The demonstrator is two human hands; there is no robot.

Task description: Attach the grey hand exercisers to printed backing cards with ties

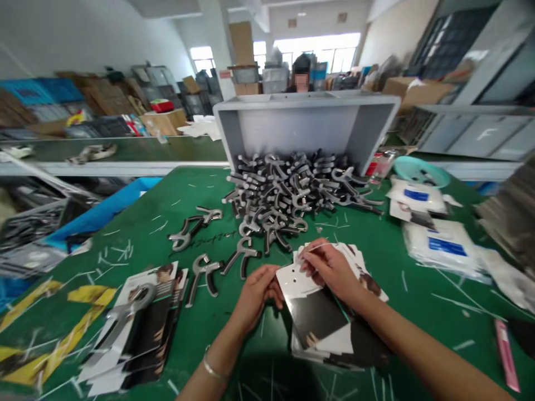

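Observation:
My left hand [261,289] pinches the left corner of a printed card [313,312] with small dark holes near its top edge. This card lies over a stack of similar cards [371,287]. Above the holes, the fingers of my right hand [328,267] are pinched on a thin white strip [311,247], possibly a plastic tie. A loose grey-and-black hand grip strengthener [243,256] lies just beyond my left hand. At the left, another hand grip strengthener [129,312] rests on a second pile of cards [152,334].
A tipped grey crate [295,125] opens toward me, with a heap of hand grip strengtheners [288,192] spilling out. Packs of white bags [443,245], a teal bowl [422,171] and a pink cutter-like tool [506,353] lie right. Yellow tape [79,334] is left. A person sits behind the crate.

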